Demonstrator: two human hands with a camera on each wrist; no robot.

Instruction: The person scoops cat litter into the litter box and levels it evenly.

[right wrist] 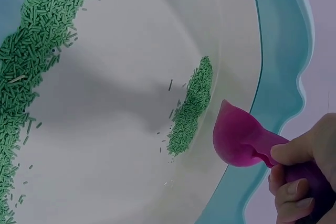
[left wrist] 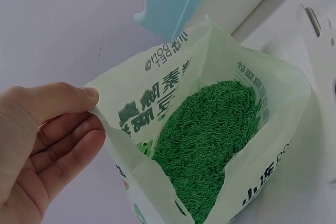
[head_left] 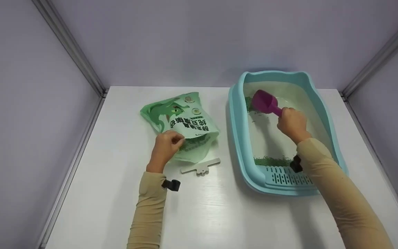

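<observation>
My left hand point(head_left: 166, 147) pinches the top edge of a green printed bag point(head_left: 187, 116) between thumb and fingers. In the left wrist view the mouth of the bag gapes, with green litter pellets point(left wrist: 210, 135) inside. My right hand point(head_left: 293, 124) grips the handle of a magenta scoop point(head_left: 263, 101), held over the far left part of a light blue litter box point(head_left: 239, 138). No pellets show in the scoop's bowl. Close to the scoop, a small heap of green pellets point(right wrist: 191, 108) lies on the box floor.
A white clip point(head_left: 201, 167) lies on the white table point(head_left: 199, 214) just in front of the bag. A band of pellets point(head_left: 273, 161) runs along the box's near end, beside a slotted ledge point(head_left: 285, 175). Grey-white panels point(head_left: 185, 41) enclose the table at the back and sides.
</observation>
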